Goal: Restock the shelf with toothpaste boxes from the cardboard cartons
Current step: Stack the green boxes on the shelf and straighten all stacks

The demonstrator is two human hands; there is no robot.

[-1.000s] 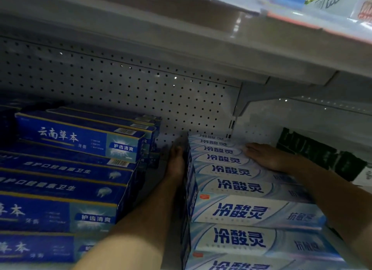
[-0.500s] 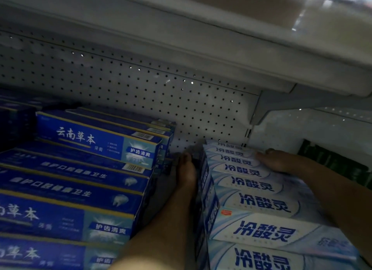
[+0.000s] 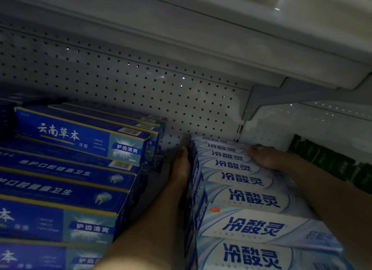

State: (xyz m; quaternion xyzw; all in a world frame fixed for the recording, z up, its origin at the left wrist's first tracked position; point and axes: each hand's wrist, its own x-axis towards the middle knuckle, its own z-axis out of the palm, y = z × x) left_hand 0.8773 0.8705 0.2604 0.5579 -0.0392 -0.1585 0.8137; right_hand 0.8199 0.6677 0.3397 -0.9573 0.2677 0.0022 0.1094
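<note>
The white toothpaste boxes (image 3: 249, 199) lie on the shelf (image 3: 157, 181) as a row of flat boxes running from the front edge back to the perforated back panel (image 3: 141, 78), with further boxes stacked beneath the top layer. The left hand (image 3: 180, 165) is laid flat against the left end faces of the row, fingers straight and extended toward the rear; it presses rather than grasps. The right hand (image 3: 265, 156) rests over the rear boxes on the right side of the row, fingers spread across their tops; whether the fingertips curl over the far edge cannot be determined. Judged from the frame, the current step is squaring and seating the row between both palms. Each box is probably light, thin cardboard: stiff along its length, easily dented on broad faces, and glossy enough to slide. Apply pressure at the end faces and edges, not the printed panels, and move the row as one block, or loose boxes may skew. A blue toothpaste stack (image 3: 66, 169) stands to the left, apart from the white row, with the left forearm in the gap between.
</note>
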